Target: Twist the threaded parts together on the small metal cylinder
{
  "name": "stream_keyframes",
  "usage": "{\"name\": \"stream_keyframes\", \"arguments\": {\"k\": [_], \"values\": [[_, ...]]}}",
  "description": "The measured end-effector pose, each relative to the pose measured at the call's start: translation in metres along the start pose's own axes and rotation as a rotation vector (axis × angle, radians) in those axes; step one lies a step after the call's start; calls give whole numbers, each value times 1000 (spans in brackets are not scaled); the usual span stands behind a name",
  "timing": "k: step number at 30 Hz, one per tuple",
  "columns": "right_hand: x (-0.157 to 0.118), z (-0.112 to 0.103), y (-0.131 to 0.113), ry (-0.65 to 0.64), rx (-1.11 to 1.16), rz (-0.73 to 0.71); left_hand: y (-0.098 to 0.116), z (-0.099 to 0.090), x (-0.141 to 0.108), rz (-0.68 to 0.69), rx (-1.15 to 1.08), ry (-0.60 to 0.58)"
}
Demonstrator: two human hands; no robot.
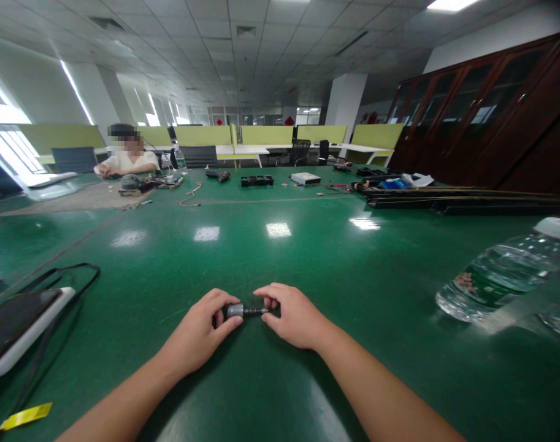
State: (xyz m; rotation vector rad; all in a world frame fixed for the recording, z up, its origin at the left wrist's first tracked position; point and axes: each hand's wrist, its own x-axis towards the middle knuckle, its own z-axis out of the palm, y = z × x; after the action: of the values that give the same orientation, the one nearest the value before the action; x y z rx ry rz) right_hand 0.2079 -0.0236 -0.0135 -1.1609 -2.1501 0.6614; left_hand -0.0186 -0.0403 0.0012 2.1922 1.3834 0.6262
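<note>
A small metal part (236,310) with a wide silvery cylinder at its left end and a thin dark shaft pointing right lies level, low over the green table (280,258). My left hand (205,325) pinches the cylinder between thumb and fingers. At the shaft's pointed right end is my right hand (291,314), its thumb and fingertips curved apart around the tip; the thumb is close to the tip, and whether it touches cannot be made out.
A phone-like device (22,325) with a black strap lies left. A water bottle (500,276) is at right. Farther off are a power drill (218,176), a black block (256,180), a white box (305,178), long dark bars (445,199) and a seated person (127,156).
</note>
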Motion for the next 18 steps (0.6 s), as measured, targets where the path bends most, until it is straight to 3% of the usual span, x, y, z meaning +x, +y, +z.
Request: {"name": "stream_keyframes", "arguments": {"k": [7,18], "values": [[0,0,-3,-31,-45,-5,-3,1,0,-2,21,31],[3,5,-7,-30,-112,-36,-1,0,1,-6,64,-21]]}}
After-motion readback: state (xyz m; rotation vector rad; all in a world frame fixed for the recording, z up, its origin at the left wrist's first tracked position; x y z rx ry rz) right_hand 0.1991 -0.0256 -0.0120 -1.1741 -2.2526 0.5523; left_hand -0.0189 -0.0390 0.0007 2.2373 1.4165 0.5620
